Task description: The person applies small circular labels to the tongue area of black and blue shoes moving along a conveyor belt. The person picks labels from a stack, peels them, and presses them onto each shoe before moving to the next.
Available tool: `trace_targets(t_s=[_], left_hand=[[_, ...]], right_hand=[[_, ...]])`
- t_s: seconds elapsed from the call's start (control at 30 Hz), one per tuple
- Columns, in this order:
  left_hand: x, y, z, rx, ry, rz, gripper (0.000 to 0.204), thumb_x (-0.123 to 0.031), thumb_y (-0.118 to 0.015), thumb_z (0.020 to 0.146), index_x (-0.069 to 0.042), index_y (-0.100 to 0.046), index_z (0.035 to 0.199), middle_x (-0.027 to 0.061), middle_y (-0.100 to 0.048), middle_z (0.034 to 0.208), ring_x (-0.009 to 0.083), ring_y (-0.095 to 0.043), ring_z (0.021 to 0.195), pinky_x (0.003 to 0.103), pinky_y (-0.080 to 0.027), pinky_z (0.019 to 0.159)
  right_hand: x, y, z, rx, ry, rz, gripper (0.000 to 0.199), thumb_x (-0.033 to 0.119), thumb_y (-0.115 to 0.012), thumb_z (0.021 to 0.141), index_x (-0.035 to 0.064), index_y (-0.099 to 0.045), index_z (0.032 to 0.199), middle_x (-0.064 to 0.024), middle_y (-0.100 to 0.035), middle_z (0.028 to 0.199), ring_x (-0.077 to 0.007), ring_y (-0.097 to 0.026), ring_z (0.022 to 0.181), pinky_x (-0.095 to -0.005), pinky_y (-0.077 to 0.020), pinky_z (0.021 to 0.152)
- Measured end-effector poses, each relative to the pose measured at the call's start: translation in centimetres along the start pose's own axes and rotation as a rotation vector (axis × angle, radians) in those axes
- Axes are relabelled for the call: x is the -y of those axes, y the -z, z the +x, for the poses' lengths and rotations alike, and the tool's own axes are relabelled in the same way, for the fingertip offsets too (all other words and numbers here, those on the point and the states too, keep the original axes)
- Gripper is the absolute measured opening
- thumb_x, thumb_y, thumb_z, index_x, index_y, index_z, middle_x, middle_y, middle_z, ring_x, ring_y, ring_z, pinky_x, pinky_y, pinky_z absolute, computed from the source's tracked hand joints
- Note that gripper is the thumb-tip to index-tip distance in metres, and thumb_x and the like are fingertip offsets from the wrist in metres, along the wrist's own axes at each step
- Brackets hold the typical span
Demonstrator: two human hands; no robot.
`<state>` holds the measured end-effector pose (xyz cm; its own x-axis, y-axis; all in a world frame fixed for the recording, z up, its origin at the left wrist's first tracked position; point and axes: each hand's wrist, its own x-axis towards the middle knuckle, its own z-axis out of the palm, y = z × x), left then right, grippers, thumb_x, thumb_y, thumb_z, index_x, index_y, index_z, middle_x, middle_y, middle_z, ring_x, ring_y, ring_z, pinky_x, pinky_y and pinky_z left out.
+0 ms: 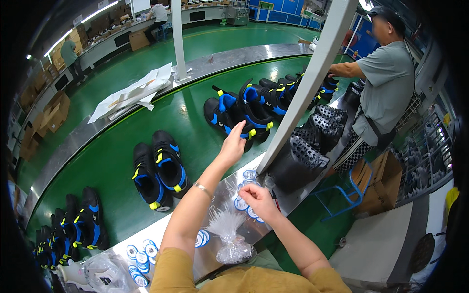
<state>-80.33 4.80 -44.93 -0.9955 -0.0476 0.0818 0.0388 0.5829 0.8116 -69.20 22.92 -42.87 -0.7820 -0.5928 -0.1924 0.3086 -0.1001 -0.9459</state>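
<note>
My left hand [234,145] reaches over the green belt with its fingers stretched out. The fingertips are at the near side of a pair of black sneakers [226,113] with blue linings and yellow tabs; whether they touch is unclear. My right hand [259,200] hovers above the steel ledge with thumb and fingers pinched together. What they hold, if anything, is too small to see. Round white-and-blue tags [241,203] lie beside and beneath it. Close to that hand stands a bundle of clear plastic tag fasteners [229,233]. Another sneaker pair [159,168] rests left of my left forearm.
A slanted white post [308,85] rises right of my hands. Black perforated shoe forms [303,156] stand beyond it, near a co-worker [388,73] at the belt. More tags [141,261], a plastic bag [102,273] and sneakers [88,219] are at lower left. White paper sheets [134,93] lie across the belt.
</note>
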Motion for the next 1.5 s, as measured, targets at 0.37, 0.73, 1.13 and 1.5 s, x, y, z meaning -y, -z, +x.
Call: trace_targets(t_s=[0.37, 0.73, 1.13, 1.5], left_hand=[[2.1, 2.8, -1.5, 0.001, 0.136, 0.281, 0.033, 0.004, -0.05, 0.081, -0.001, -0.062, 0.111, 0.0171, -0.06, 0.111, 0.0357, -0.058, 0.105, 0.039, -0.046, 0.092], [-1.1, 5.3, -11.0, -0.354, 0.622, -0.43, 0.015, -0.007, -0.055, 0.094, 0.001, -0.056, 0.106, 0.0093, -0.062, 0.099, 0.0171, -0.064, 0.085, 0.028, -0.055, 0.071], [-0.2, 4.7, -11.7, -0.288, 0.644, -0.616, 0.011, -0.012, -0.061, 0.094, -0.002, -0.062, 0.094, 0.0055, -0.064, 0.078, 0.0113, -0.063, 0.067, 0.022, -0.052, 0.06], [-2.3, 6.6, -11.9, -0.472, 0.299, -0.355, 0.01, -0.011, -0.062, 0.094, -0.002, -0.066, 0.098, 0.0, -0.067, 0.09, 0.0055, -0.06, 0.077, 0.019, -0.044, 0.057]], right_hand=[[-0.3, 1.8, 3.2, -0.07, 0.057, -0.131, 0.009, 0.009, -0.062, 0.092, -0.0002, -0.063, 0.091, 0.0033, -0.056, 0.073, -0.0018, -0.047, 0.067, -0.0206, -0.0407, 0.059], [-0.7, 0.8, 7.6, -0.239, 0.556, -0.973, 0.003, 0.005, -0.059, 0.085, 0.0061, -0.057, 0.085, -0.0136, -0.057, 0.08, -0.0341, -0.063, 0.074, -0.0445, -0.0498, 0.062], [-1.5, -2.3, 8.8, -0.164, 0.549, -1.065, 0.003, 0.008, -0.056, 0.081, 0.0064, -0.056, 0.083, -0.0149, -0.057, 0.08, -0.0341, -0.065, 0.073, -0.0443, -0.0522, 0.062], [1.1, -2.0, 8.2, -0.19, 0.53, -0.593, 0.012, 0.009, -0.052, 0.092, 0.0023, -0.054, 0.102, -0.0199, -0.065, 0.09, -0.041, -0.062, 0.081, -0.0492, -0.0497, 0.069]])
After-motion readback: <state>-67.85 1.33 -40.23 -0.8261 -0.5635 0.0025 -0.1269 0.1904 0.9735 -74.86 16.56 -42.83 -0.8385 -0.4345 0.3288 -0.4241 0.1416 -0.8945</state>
